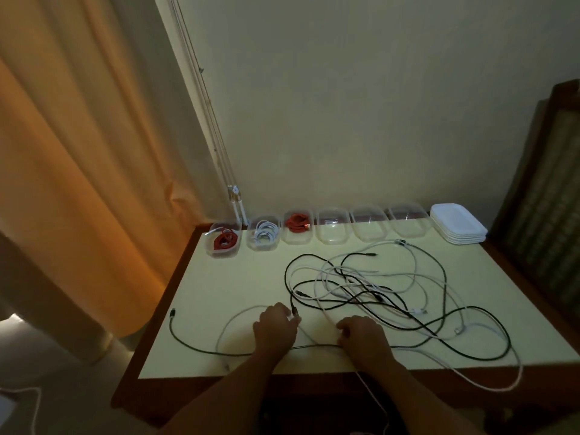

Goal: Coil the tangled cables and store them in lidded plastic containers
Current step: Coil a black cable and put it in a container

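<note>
While the person leans over the table [219,293], both hands lie low on its near part. The left hand [276,328] pinches the end of a black cable [292,304] between thumb and fingertips, just at the left border of the tangle of cables [376,293]. The right hand [364,337] is beside it, its fingers curled down to the table where a thin cable passes; whether they really pinch it I cannot tell. The tangle, black and white strands crossing each other, spreads over the middle and right of the table, and one white loop hangs over the near edge.

Along the far edge stands a row of clear containers, all without lids. The red cable container [222,241] is most to the left, then the white cable container [263,235], then the orange cable container [298,224], each with a coil inside. The empty containers [368,222] follow to the right. A stack of white lids [456,222] lies at the end of the row. A curtain [78,152] hangs at the left.
</note>
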`<state>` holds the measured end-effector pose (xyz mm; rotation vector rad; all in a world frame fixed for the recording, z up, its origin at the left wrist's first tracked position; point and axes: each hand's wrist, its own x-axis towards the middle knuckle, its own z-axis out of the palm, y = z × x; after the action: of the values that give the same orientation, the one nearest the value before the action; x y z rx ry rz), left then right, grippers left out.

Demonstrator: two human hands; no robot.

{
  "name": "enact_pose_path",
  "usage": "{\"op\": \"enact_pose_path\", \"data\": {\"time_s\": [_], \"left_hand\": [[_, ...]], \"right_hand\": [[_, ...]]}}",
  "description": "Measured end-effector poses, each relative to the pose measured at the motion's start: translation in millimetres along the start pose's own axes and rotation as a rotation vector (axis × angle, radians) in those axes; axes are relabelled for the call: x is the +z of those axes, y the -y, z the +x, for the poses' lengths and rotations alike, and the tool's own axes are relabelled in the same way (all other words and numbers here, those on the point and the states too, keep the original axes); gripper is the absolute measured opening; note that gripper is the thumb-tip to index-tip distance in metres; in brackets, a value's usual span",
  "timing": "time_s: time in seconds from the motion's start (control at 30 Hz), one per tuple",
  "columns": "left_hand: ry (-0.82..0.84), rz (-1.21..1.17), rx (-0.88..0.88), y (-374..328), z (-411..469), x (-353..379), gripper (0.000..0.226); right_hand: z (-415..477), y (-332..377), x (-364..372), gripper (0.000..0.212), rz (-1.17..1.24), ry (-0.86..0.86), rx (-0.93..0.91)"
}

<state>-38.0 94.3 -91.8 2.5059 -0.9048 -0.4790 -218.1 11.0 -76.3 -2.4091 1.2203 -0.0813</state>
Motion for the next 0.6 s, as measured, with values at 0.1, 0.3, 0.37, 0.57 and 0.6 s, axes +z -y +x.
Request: {"op": "enact_pose_path", "data": {"time_s": [0.1, 0.3, 0.37, 0.57, 0.6], "left_hand": [[-0.003, -0.013, -0.017, -2.5, 1.9, -1.1, 0.022], [0.024, -0.176, -0.091, -2.1, 13.0, 2.0, 0.042], [0.035, -0.183, -0.108, -5.7, 20.0, 6.2, 0.034], [-0.118, -0.321, -0.112, -19.3, 24.8, -17.2, 0.032], [-0.159, -0.342, -0.073, -19.6, 24.8, -28.6, 0.028]], "right_hand": [[-1.1, -4.0, 3.5, 0.033, 0.026, -0.059, 0.013], [-1.1, -5.1, -1.3, 0.030, 0.097, -0.172, 0.009], [-3.0, -7.6, -6.3, 0.027, 0.096, -0.220, 0.018], [0.0, -18.3, -36.1, 0.010, 0.278, -0.417, 0.016], [2.4, -16.3, -42.4, 0.010, 0.293, -0.408, -0.008]]}}
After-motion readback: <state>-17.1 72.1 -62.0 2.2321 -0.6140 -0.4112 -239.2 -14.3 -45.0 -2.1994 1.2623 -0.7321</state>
